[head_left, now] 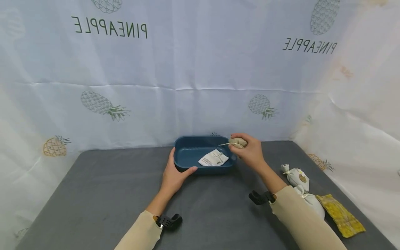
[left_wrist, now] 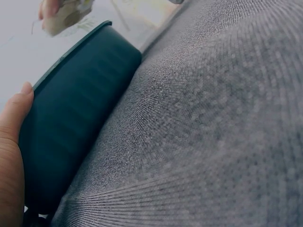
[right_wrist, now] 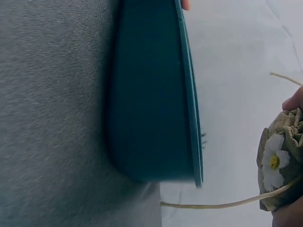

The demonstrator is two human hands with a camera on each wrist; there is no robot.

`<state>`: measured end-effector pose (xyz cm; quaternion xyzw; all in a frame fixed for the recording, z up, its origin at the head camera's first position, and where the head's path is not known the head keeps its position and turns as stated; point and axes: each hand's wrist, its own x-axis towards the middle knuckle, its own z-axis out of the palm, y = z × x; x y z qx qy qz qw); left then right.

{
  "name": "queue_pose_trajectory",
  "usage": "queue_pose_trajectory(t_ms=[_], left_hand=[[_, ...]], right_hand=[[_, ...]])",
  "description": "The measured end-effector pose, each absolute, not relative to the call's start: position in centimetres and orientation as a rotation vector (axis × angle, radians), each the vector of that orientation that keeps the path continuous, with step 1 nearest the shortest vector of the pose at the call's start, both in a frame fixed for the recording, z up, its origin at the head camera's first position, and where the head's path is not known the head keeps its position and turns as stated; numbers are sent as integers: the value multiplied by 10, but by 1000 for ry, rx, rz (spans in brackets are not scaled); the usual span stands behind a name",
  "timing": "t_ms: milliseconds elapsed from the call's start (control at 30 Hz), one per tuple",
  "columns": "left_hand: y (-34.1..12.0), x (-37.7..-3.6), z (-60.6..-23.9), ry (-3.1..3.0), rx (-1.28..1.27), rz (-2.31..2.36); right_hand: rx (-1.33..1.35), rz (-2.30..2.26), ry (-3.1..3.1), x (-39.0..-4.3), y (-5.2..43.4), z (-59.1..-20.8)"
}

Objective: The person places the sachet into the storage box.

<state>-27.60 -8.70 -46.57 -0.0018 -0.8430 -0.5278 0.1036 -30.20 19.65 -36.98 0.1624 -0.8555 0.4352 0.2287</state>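
A dark blue tray (head_left: 187, 144) stands on the grey table, with a white sachet (head_left: 214, 158) lying in it. My left hand (head_left: 175, 172) grips the tray's front left corner, thumb along the front wall; the left wrist view shows the tray wall (left_wrist: 71, 118) against my palm (left_wrist: 12, 156). My right hand (head_left: 248, 151) holds a small beige drawstring pouch (head_left: 238, 142) above the tray's right end. In the right wrist view the pouch (right_wrist: 279, 165) bears a white daisy, its string trails down, and the tray (right_wrist: 151, 94) lies to its left.
Two white tied pouches (head_left: 297, 176) (head_left: 310, 201) and a yellow patterned sachet (head_left: 340, 215) lie on the table (head_left: 93, 194) at the right, beside my right forearm. A white pineapple-print cloth (head_left: 200, 69) hangs behind and at both sides.
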Motion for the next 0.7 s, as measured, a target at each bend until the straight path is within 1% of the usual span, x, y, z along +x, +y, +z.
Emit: queue_pose_trajectory(t_ms=[367,567,700], left_hand=[[-86,-276,-466,-2505,27,-1554],[-87,-277,-465,-2505,10,-1541],[-87,-275,-464,-2504,4,-1536]], right_hand=[[523,1293,-2384,-336,161,-353],[591,1258,-2368,-347,151,-339],[615,1218,-2386,-352,148,-342]])
